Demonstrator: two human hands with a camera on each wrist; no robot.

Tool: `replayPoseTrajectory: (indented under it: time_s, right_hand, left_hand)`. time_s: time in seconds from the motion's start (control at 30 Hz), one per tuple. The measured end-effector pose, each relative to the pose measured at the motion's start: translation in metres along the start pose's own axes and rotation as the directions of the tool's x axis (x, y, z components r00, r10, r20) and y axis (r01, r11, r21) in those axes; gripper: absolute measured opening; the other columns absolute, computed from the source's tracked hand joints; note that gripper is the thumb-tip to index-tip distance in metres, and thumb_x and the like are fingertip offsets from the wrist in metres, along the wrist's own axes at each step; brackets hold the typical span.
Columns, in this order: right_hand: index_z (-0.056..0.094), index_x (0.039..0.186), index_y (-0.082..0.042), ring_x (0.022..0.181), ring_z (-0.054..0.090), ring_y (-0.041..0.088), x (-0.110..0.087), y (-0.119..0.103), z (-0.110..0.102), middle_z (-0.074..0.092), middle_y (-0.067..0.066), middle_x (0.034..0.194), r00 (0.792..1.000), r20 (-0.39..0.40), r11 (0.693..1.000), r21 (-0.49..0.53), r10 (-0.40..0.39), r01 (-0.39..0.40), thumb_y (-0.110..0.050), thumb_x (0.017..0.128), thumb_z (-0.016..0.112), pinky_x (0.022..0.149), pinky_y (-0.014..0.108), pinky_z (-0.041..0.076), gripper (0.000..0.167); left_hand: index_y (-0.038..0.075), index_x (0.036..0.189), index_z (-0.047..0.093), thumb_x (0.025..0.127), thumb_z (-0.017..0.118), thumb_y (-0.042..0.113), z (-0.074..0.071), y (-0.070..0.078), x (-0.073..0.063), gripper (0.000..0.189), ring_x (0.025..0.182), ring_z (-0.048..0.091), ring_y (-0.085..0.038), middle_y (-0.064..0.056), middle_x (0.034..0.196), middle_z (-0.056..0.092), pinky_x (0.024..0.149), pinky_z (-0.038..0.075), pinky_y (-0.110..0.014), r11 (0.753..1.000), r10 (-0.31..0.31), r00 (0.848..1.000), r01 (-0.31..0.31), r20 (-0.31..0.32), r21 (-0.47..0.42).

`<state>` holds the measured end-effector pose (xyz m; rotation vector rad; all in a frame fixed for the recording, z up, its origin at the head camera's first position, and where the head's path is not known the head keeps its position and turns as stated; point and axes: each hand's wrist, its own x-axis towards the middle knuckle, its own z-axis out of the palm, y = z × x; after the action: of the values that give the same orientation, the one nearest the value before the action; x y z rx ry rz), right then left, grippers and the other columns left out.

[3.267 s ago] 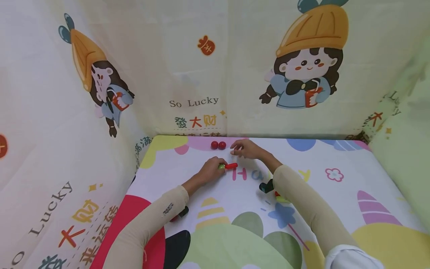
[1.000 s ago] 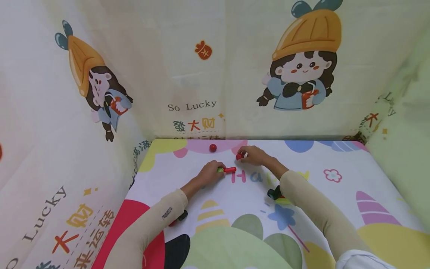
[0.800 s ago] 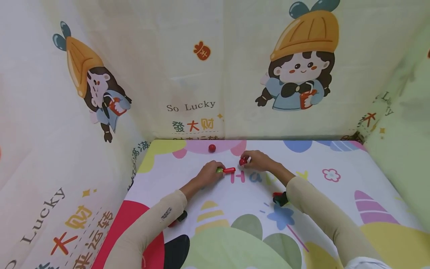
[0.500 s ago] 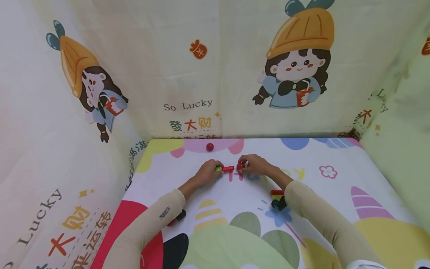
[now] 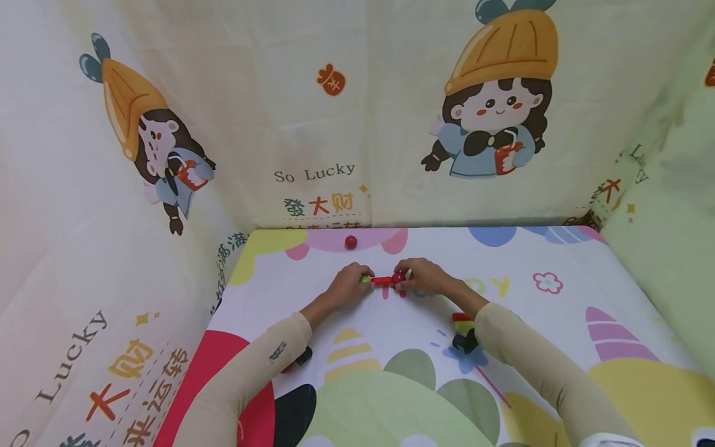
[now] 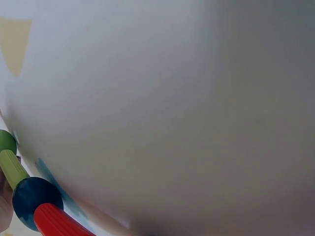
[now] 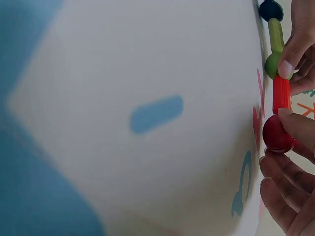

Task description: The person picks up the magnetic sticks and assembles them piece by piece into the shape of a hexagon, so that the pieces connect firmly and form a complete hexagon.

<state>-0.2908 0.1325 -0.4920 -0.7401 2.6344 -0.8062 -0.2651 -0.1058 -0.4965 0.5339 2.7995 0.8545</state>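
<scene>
My left hand (image 5: 349, 282) pinches a chain of toy rods and balls at its green ball (image 7: 271, 65), where a red rod (image 7: 281, 93) sticks out. In my right hand (image 5: 427, 276), between thumb and fingers, is a red ball (image 7: 278, 133) that meets the free end of that rod. Beyond the left hand, a light green rod (image 7: 276, 35) leads to a dark blue ball (image 7: 270, 11). The left wrist view shows another red rod (image 6: 59, 221) joined to the dark blue ball. Most of the chain is hidden behind the left hand in the head view.
Another red ball (image 5: 350, 242) lies near the table's far edge. Beside the right forearm sit red, green and dark joined pieces (image 5: 463, 326). A dark piece (image 5: 304, 356) shows partly behind the left sleeve. Printed cloth walls (image 5: 313, 143) surround the printed tabletop (image 5: 279, 279).
My right hand has taken one of the two red balls from the far edge and brought it nearer, against the red rod's end. The left hand has stayed nearly in place.
</scene>
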Motion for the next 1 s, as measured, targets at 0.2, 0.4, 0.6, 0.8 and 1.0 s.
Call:
replayPoseTrajectory:
  time_s: [0.2, 0.4, 0.6, 0.8, 1.0]
  right_hand:
    - [0.069, 0.122, -0.011, 0.091, 0.061, 0.016, -0.003, 0.000, 0.001, 0.071, 0.003, 0.105, 1.000, -0.018, 1.000, -0.005, 0.001, -0.001, -0.025, 0.087, 0.079, 0.081, 0.032, 0.054, 0.038]
    - [0.070, 0.121, -0.012, 0.088, 0.061, 0.015, -0.006, 0.001, 0.003, 0.071, 0.002, 0.103, 0.999, -0.033, 1.000, 0.012, -0.010, 0.011, -0.026, 0.088, 0.079, 0.079, 0.031, 0.053, 0.037]
    - [0.070, 0.121, -0.011, 0.087, 0.061, 0.016, -0.005, 0.000, 0.002, 0.071, 0.003, 0.104, 0.999, -0.038, 0.999, 0.027, -0.025, 0.026, -0.024, 0.088, 0.079, 0.078, 0.031, 0.054, 0.036]
    - [0.071, 0.121, -0.010, 0.085, 0.061, 0.015, -0.005, 0.003, 0.006, 0.072, 0.004, 0.103, 0.998, -0.048, 0.999, 0.036, -0.038, 0.040, -0.022, 0.088, 0.079, 0.075, 0.028, 0.053, 0.036]
    - [0.070, 0.122, -0.008, 0.084, 0.061, 0.016, -0.003, -0.002, 0.009, 0.072, 0.006, 0.104, 0.997, -0.056, 0.996, 0.066, -0.051, 0.055, -0.018, 0.088, 0.078, 0.073, 0.025, 0.052, 0.036]
  left_hand:
    - [0.008, 0.118, 0.072, 0.093, 0.071, 0.013, 0.001, 0.004, 0.002, 0.026, 0.093, 0.055, -0.018, -0.007, 0.105, 0.066, 0.088, 0.050, -0.035, 0.999, -0.018, 1.000, 0.018, 0.019, 0.028]
    - [0.011, 0.118, 0.073, 0.092, 0.073, 0.016, 0.005, 0.006, 0.004, 0.026, 0.091, 0.054, -0.017, -0.005, 0.102, 0.065, 0.084, 0.049, -0.032, 0.997, -0.036, 0.999, 0.034, 0.030, 0.071]
    - [0.010, 0.116, 0.074, 0.092, 0.074, 0.016, 0.006, 0.009, 0.005, 0.024, 0.091, 0.055, -0.018, -0.005, 0.102, 0.067, 0.084, 0.050, -0.033, 0.996, -0.019, 1.000, 0.017, 0.015, 0.086]
    - [0.010, 0.116, 0.073, 0.092, 0.073, 0.015, 0.009, 0.012, 0.009, 0.025, 0.092, 0.056, -0.017, -0.005, 0.104, 0.068, 0.087, 0.050, -0.033, 0.996, -0.007, 1.000, 0.004, 0.029, 0.092]
    - [0.008, 0.118, 0.072, 0.094, 0.071, 0.014, 0.013, 0.017, 0.013, 0.025, 0.095, 0.059, -0.018, -0.007, 0.111, 0.071, 0.089, 0.050, -0.037, 0.997, 0.032, 0.998, -0.036, 0.054, 0.070]
